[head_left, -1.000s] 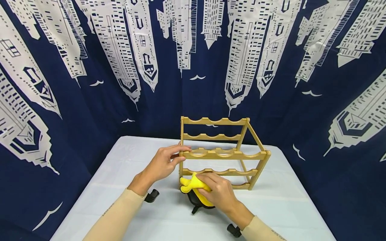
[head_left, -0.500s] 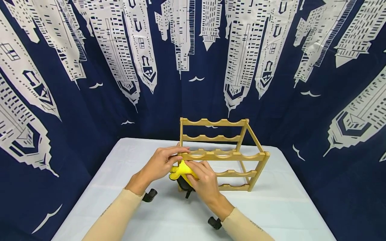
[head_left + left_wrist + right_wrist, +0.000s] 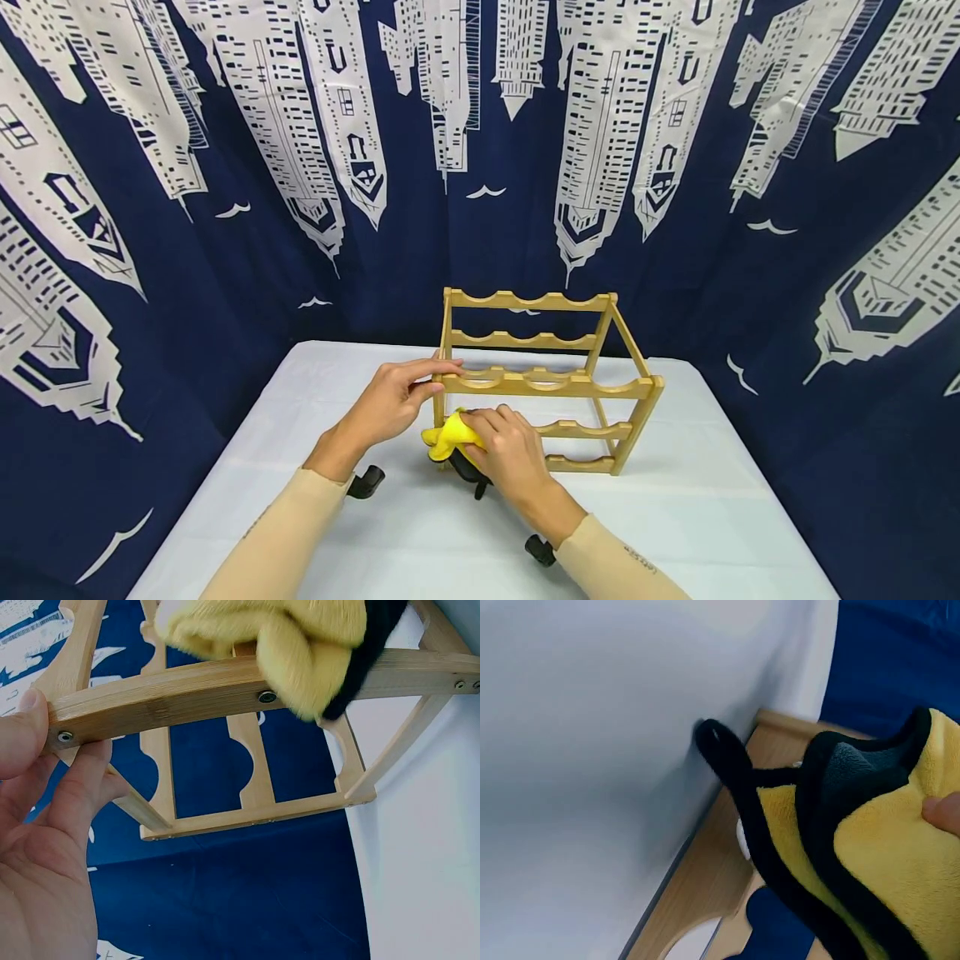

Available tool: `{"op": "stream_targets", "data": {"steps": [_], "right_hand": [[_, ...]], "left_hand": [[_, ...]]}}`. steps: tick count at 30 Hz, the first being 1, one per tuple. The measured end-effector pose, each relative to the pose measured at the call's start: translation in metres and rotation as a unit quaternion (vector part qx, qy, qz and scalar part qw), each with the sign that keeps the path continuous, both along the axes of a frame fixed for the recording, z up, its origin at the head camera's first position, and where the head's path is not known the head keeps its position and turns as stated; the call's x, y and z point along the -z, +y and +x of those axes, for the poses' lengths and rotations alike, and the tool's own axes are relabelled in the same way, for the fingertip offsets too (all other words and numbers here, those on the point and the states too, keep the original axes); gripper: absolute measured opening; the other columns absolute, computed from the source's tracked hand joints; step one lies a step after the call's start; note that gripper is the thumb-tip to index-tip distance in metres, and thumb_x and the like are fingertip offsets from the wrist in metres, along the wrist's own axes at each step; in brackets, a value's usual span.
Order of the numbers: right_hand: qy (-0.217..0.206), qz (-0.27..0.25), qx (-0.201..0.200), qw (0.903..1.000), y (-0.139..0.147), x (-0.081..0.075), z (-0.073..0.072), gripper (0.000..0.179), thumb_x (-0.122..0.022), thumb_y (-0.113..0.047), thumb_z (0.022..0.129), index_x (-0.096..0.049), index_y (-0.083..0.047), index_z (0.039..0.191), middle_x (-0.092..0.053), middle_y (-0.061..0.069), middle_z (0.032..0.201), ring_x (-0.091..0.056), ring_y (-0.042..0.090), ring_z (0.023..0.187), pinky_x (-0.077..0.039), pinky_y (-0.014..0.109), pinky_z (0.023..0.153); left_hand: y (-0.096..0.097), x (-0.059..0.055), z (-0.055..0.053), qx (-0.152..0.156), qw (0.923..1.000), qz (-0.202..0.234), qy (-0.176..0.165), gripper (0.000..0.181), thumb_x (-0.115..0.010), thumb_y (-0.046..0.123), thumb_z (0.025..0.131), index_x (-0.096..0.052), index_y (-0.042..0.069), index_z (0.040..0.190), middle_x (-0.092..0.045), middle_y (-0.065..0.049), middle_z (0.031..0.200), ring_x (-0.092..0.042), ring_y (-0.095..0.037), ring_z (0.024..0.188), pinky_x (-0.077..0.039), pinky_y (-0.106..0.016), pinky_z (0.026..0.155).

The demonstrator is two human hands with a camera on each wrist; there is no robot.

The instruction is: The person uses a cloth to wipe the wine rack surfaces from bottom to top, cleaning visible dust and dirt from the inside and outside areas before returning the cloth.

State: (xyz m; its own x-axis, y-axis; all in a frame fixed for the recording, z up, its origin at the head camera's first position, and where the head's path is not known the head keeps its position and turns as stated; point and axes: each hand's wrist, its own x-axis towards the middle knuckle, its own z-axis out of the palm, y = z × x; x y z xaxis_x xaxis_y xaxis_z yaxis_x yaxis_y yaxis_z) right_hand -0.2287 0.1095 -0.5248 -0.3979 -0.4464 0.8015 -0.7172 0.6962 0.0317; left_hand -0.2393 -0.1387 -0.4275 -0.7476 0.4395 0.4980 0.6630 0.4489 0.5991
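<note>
A light wooden wine rack (image 3: 551, 385) with scalloped rails stands on the white table. My left hand (image 3: 386, 406) grips its upper front left corner, thumb and fingers around the post (image 3: 165, 705) in the left wrist view. In my right hand (image 3: 512, 458) is a yellow microfibre cloth (image 3: 452, 433) with black edging, bunched against the left front post below the left hand. The left wrist view shows the cloth (image 3: 307, 652) draped over that post. Seen from the right wrist, the cloth (image 3: 889, 847) has a grey inner side, and its black hanging loop (image 3: 724, 754) dangles near the tabletop.
The white-covered table (image 3: 420, 542) extends around the rack. A dark blue curtain (image 3: 420, 250) with white skyline prints hangs behind and at both sides. Black camera mounts (image 3: 366, 482) sit at both wrists.
My right hand has carried the cloth left and a little upward, from in front of the rack onto its left front post, then slightly down. The left hand keeps its hold on the corner.
</note>
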Motion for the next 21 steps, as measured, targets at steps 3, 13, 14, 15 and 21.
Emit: {"op": "stream_targets", "data": {"steps": [3,13,14,15,21], "right_hand": [[0.005,0.004,-0.008,0.9999,0.013,0.002,0.0,0.063,-0.117,-0.016,0.067,-0.088,-0.013,0.123,-0.089,-0.002,0.114,-0.072,0.019,0.091,-0.066,0.029,0.078],[-0.024,-0.072,-0.023,0.9968,0.047,0.003,0.005,0.066,-0.114,-0.001,0.064,-0.088,-0.008,0.124,-0.087,0.004,0.116,-0.076,0.023,0.097,-0.071,0.037,0.082],[-0.029,-0.081,-0.022,0.996,0.05,0.004,0.005,0.066,-0.114,0.001,0.064,-0.087,-0.008,0.124,-0.087,0.005,0.116,-0.077,0.024,0.098,-0.071,0.039,0.084],[-0.031,-0.089,-0.02,0.9954,0.053,0.005,0.004,0.065,-0.114,0.002,0.064,-0.087,-0.007,0.123,-0.087,0.006,0.115,-0.078,0.025,0.099,-0.071,0.04,0.084],[-0.032,-0.084,0.002,0.996,0.08,0.009,0.006,0.062,-0.114,0.003,0.063,-0.086,-0.002,0.118,-0.085,0.009,0.111,-0.08,0.027,0.099,-0.073,0.044,0.084]], "left_hand": [[0.0,0.0,0.0,-0.004,1.0,0.0,-0.006,0.034,-0.072,0.006,0.114,-0.082,0.016,0.145,-0.08,-0.004,0.154,-0.034,0.0,0.053,-0.036,-0.023,0.056],[0.002,0.0,0.0,-0.012,0.9995,0.004,-0.03,0.035,-0.072,0.009,0.115,-0.081,0.022,0.147,-0.08,0.001,0.153,-0.034,-0.001,0.055,-0.037,-0.025,0.056],[0.002,0.0,0.0,-0.012,0.9995,0.004,-0.03,0.035,-0.072,0.009,0.115,-0.082,0.022,0.146,-0.08,0.001,0.153,-0.034,-0.001,0.055,-0.037,-0.025,0.056],[0.002,0.001,0.0,-0.013,0.9995,0.005,-0.03,0.035,-0.072,0.009,0.115,-0.082,0.023,0.146,-0.08,0.001,0.153,-0.034,-0.001,0.055,-0.037,-0.025,0.057],[0.0,0.001,-0.001,-0.016,0.9995,0.007,-0.026,0.037,-0.073,0.009,0.115,-0.082,0.027,0.145,-0.08,0.003,0.154,-0.033,-0.001,0.055,-0.038,-0.026,0.059]]}}
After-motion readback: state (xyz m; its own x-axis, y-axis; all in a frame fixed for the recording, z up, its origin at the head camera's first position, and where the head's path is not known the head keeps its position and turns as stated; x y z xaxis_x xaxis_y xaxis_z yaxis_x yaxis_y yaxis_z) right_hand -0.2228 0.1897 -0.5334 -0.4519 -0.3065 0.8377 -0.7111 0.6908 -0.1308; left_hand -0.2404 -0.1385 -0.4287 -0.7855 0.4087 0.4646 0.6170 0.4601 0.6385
